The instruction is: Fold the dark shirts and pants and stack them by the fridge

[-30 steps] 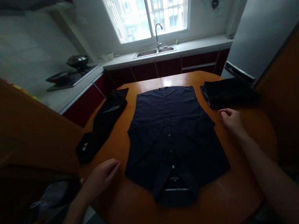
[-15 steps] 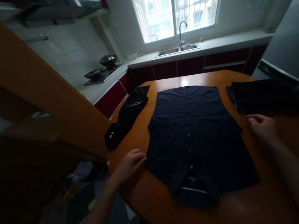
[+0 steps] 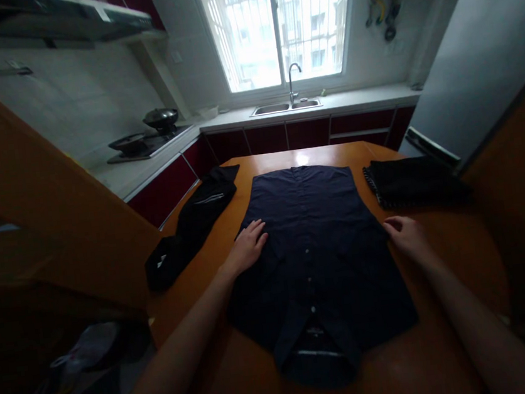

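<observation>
Shirt [image 3: 331, 214], navy and buttoned, flat on wooden table [image 3: 406, 373]. Newly shifted from bare tabletop onto its left side: left hand [image 3: 248, 248], laid open. Now at opposite edge: right hand [image 3: 408, 237], fingertips together, any pinch unclear. Both sides, seemingly, now attended.

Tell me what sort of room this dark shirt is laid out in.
It looks like a kitchen, probably in a home: there's a double-basin sink beneath the window, a cooktop with two pans, and a range hood at upper left.
</observation>
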{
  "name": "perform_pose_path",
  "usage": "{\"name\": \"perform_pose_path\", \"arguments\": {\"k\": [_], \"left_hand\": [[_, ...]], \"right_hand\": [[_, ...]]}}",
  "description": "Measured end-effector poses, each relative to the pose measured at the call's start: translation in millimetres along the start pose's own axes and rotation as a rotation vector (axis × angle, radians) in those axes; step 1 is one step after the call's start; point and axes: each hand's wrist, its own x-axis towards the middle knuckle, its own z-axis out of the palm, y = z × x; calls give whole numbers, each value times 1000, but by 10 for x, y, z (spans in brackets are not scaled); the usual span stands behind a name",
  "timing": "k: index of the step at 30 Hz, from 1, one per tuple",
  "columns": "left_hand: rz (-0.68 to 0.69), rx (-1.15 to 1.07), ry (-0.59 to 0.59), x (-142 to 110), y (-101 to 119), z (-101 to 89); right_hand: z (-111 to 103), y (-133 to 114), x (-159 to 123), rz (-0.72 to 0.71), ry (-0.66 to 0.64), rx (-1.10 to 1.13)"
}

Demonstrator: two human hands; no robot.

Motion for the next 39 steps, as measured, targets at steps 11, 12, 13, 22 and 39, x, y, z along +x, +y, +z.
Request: {"name": "perform_pose_path", "arguments": {"k": [11, 12, 13, 22, 39], "left_hand": [[-34, 288, -21, -42, -60, 314], [-42, 311, -29, -48, -33, 301], [-44, 331, -36, -59, 2, 290], [73, 311, -189, -181, 204, 266], [-129, 332, -49, -50, -108, 262]], "right_hand": [[60, -172, -40, -169, 82, -12], [69, -185, -44, -194, 103, -25], [79, -200, -51, -214, 123, -36], [211, -481, -233, -359, 109, -42], [410, -710, -469, -361, -246, -460]]}}
